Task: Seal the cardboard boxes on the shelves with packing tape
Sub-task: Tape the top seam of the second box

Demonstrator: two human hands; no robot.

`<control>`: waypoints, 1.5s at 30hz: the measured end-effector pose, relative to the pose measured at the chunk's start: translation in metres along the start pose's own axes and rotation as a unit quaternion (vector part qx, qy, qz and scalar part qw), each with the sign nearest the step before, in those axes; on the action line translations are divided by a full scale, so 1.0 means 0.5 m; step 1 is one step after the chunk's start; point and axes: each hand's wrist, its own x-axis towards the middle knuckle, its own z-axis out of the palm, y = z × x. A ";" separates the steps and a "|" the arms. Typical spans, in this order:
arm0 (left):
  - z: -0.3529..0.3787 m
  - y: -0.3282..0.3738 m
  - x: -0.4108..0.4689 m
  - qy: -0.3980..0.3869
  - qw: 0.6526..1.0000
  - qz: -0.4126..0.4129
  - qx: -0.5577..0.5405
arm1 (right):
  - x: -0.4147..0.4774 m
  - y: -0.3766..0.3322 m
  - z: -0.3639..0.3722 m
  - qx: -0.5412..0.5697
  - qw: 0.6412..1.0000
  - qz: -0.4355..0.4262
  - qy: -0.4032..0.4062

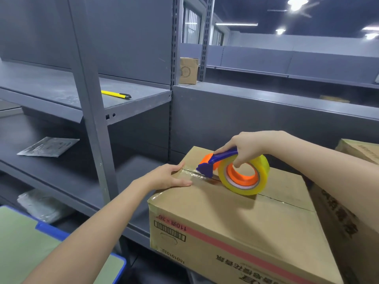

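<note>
**A:** What fills most of the view?

**B:** Grey metal shelving (51, 87), spanning 9 to 3 o'clock, with perforated uprights and several boards. Behind it, at 1 o'clock, ceiling lights shine in a dark room.

**A:** Where is the box being sealed?

**B:** The cardboard box (235, 218) sits at 5 o'clock with its printed side towards the person. Its top seam (287, 200) runs from 10 to 4 o'clock. Its right side stands just beside a second printed box (336, 218). Its left edge is free, and the shelf board runs on from it towards 9 o'clock. The grey back panel stands near its far edge. A blue-edged green surface (20, 242) lies at 7 o'clock, well apart from the box.

**A:** And the hands?

**B:** The person's right hand (246, 146) curls round the blue handle of the tape dispenser (222, 156), with one finger hooked into the orange core. The yellowish roll of tape (261, 168) stands on edge on the seam, and the blade end points to 10 o'clock. The left hand (166, 177) lies flat on the far-left edge of the top. Its fingers are straight and draped over the edge, and its thumb is on top. It presses just beside a strip of tape (194, 175) already laid on the seam.

**A:** Anything smaller?

**B:** A grey plastic pouch (49, 146) lies on a middle board at 9 o'clock. A small box (188, 71) stands at 12 o'clock between two uprights. A yellow utility knife (115, 94) rests at 11 o'clock, near the front edge of an upper board.
</note>
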 end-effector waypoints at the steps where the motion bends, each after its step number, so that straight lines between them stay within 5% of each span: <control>1: -0.001 0.002 0.000 0.000 1.000 -0.007 0.001 | -0.021 0.020 0.002 0.003 1.000 0.010 -0.006; 11: 0.004 0.009 -0.006 -0.023 0.998 -0.031 0.058 | -0.099 0.066 0.053 -0.015 1.000 0.020 -0.001; 18: 0.023 0.064 -0.006 0.012 0.969 0.069 0.236 | -0.076 0.045 0.046 -0.026 0.999 0.015 -0.044; 22: 0.078 0.113 -0.008 -0.021 0.973 0.090 0.212 | -0.073 0.042 0.044 -0.027 0.998 0.020 -0.045; 25: 0.109 0.113 -0.015 0.034 0.964 0.121 0.234 | -0.077 0.044 0.052 -0.033 0.999 0.023 -0.012; 39: 0.012 0.007 -0.014 0.027 0.969 0.143 0.198 | -0.001 -0.041 0.040 -0.089 0.991 0.020 0.095; 45: 0.014 0.004 -0.012 0.033 0.973 0.149 0.174 | -0.049 0.012 0.042 0.041 0.997 0.015 0.063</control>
